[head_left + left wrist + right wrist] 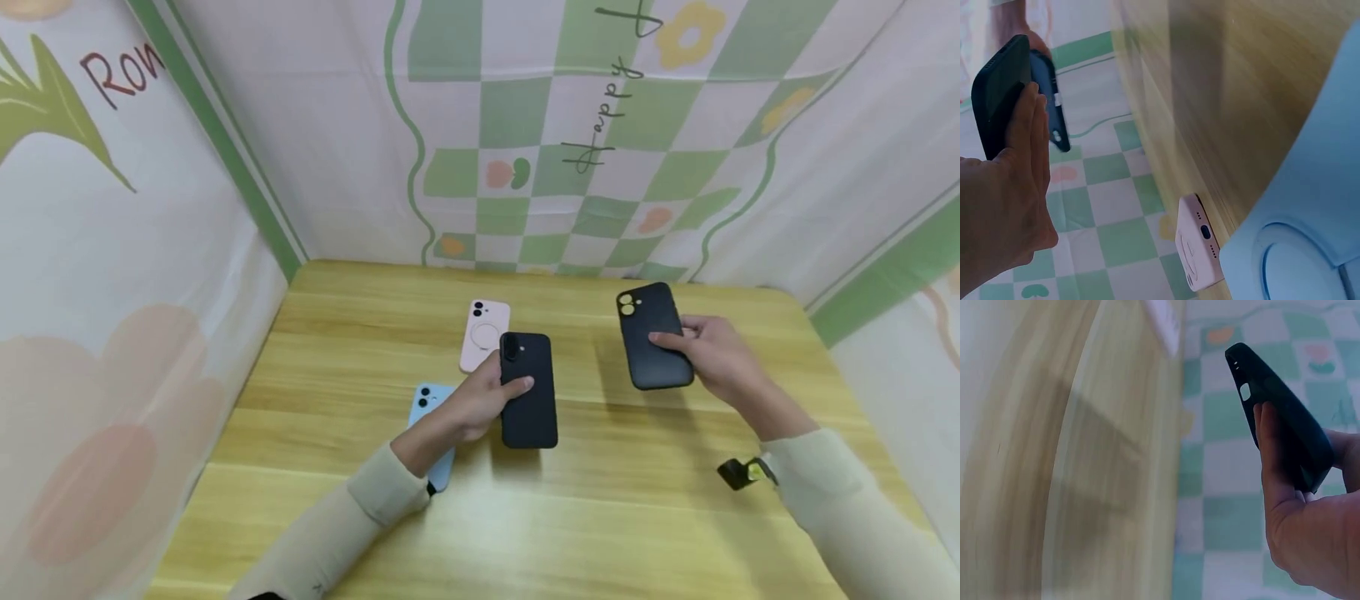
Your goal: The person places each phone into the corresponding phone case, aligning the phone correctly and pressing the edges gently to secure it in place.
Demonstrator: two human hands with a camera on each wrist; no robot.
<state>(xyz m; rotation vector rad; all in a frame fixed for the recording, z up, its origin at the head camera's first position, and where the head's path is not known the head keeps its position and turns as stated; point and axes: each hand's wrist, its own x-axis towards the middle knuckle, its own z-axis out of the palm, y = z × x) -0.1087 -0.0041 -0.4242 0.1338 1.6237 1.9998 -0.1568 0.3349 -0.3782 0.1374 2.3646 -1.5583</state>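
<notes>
My left hand [480, 400] holds a black phone [531, 421] above the wooden table, thumb across its back and fingers beneath. A black phone case [651, 368] is gripped at its right edge by my right hand [718, 352]. Yellow tabletop colour shows through the case's two round camera holes, and the right wrist view shows its hollow inside with fingers [1265, 444] in it. Below and beside the left hand lie a pink phone [478, 343] with a ring on its back and a light blue one [424, 402], partly hidden by the left wrist.
The wooden table [600, 517] meets a fabric backdrop [510, 108] with green checks at its far edge. More printed fabric hangs at left and right. A small black device [737, 473] is strapped at the right wrist.
</notes>
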